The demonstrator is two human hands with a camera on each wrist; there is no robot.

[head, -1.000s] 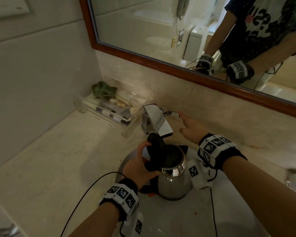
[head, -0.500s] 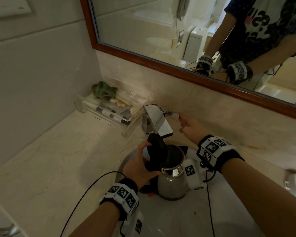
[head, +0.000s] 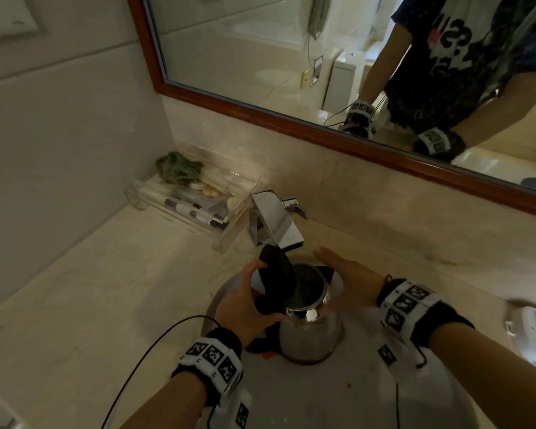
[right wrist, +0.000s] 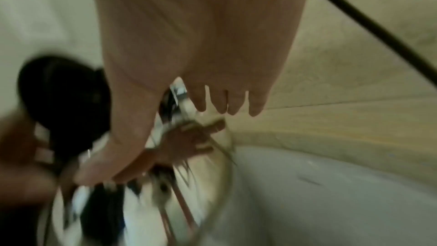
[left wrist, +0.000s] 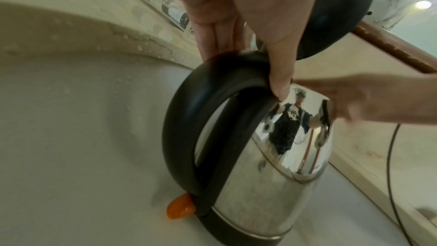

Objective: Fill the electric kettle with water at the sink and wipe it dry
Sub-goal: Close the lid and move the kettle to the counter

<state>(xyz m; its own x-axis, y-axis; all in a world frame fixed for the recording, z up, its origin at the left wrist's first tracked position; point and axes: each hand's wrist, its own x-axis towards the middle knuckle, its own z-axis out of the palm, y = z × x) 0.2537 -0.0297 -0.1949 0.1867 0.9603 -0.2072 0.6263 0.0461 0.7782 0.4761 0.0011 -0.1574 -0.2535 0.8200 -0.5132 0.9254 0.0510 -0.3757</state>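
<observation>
Kettle [head: 310, 332] upright in sink [head: 338, 397], spout toward wall, handle [left wrist: 189, 119] toward person.

Hotel-type bathrm: marble counter [head: 75, 305] w/ sink [head: 322, 397], chrome tap [head: 273, 222], wood-framed mirror [head: 260, 57], toiletry tray [head: 195, 202].

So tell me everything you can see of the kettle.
The kettle is shiny steel with a black base band, a black loop handle and an orange switch. It stands upright in the sink under the faucet, its black lid hinged open. The left hand grips the handle; the right hand reaches its far side, contact unclear.
</observation>
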